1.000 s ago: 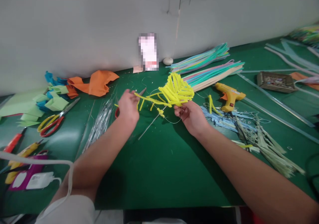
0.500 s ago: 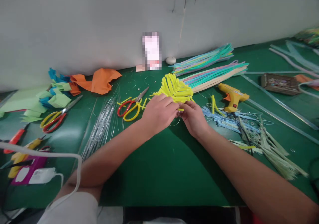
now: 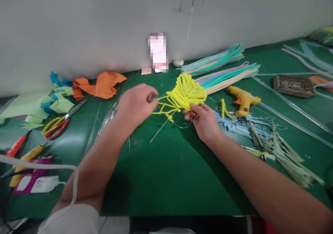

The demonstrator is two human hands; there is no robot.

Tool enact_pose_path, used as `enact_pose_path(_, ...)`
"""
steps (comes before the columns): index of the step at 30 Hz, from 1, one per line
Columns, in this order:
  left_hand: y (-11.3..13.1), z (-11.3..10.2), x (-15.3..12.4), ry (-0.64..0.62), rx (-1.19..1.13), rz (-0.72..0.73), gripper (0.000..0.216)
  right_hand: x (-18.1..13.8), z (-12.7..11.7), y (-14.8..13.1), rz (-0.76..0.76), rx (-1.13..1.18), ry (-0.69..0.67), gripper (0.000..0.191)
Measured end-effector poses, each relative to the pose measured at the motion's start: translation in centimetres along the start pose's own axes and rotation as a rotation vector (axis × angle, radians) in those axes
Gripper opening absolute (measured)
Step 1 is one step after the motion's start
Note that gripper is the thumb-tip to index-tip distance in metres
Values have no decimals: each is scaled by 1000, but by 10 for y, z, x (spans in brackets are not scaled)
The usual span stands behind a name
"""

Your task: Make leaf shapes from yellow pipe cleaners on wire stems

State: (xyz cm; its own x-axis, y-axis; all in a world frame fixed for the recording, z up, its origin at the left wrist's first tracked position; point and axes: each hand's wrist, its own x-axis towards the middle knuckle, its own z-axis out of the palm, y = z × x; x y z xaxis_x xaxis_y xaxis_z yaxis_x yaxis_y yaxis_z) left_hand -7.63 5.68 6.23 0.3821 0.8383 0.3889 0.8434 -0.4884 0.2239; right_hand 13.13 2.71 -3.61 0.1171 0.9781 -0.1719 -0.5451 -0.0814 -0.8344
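My right hand (image 3: 204,120) grips the base of a yellow pipe-cleaner piece (image 3: 187,92), a fan of looped strands held just above the green table (image 3: 166,171). My left hand (image 3: 135,104) is to its left with fingers pinched at the tips of the loose yellow strands that stick out sideways. A thin wire (image 3: 182,126) loops under the piece, and a straight wire (image 3: 158,134) lies below it. My left arm hides the table behind it.
A yellow glue gun (image 3: 243,100) lies right of the piece, with pastel pipe-cleaner bundles (image 3: 223,75) behind. Silver wires (image 3: 105,121), red-and-yellow scissors (image 3: 56,124), orange paper (image 3: 106,85) and green paper (image 3: 61,104) lie left. Cut scraps (image 3: 275,147) and a tray (image 3: 292,85) sit right.
Half a second ago both hands were together on the yellow piece. My left hand has since pulled out to the left, covering the scissors that lay there. My right hand lifted the piece slightly.
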Motion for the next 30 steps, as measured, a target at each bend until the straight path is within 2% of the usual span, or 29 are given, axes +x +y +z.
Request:
enact_pose_path(4, 30, 27, -11, -34, 83, 317, 16, -1, 1, -1, -11, -12, -35, 17)
enact_pose_path(10, 36, 46, -15, -6, 184, 430, 21, -2, 3, -2, -13, -30, -40, 18)
enact_pose_path(13, 40, 46, -15, 26, 164, 532, 23, -2, 2, -1, -27, -24, -47, 19)
enact_pose_path(16, 51, 39, -22, 113, 138, 744, 22, -2, 2, 0, -21, -7, -24, 21)
enact_pose_path(18, 58, 30, -29, 192, 32, 921, 19, -1, 2, 1, -5, -28, -12, 22)
enact_pose_path(20, 62, 19, -35, 267, -168, 987, 12, -1, 2, 1, -4, -69, -17, 22)
enact_pose_path(21, 63, 14, -37, 297, -282, 926, 8, -1, 2, 1, -6, -86, -20, 21)
enact_pose_path(23, 59, 6, -34, 416, -506, 619, 5, -2, 2, 0, -11, -98, -13, 22)
enact_pose_path(25, 48, 3, -24, 701, -715, 216, 6, -2, 2, -1, -8, -87, 0, 22)
enact_pose_path(26, 40, 3, -17, 839, -820, 78, 7, -2, 2, -1, -8, -80, 6, 22)
enact_pose_path(27, 31, 3, -9, 869, -918, -22, 9, -2, 1, -1, -7, -72, 8, 22)
enact_pose_path(28, 20, 4, -1, 839, -999, -118, 11, -2, 1, -1, -8, -65, 8, 21)
enact_pose_path(30, -1, 6, 10, 666, -1131, -324, 9, -1, 0, 0, -10, -52, 10, 19)
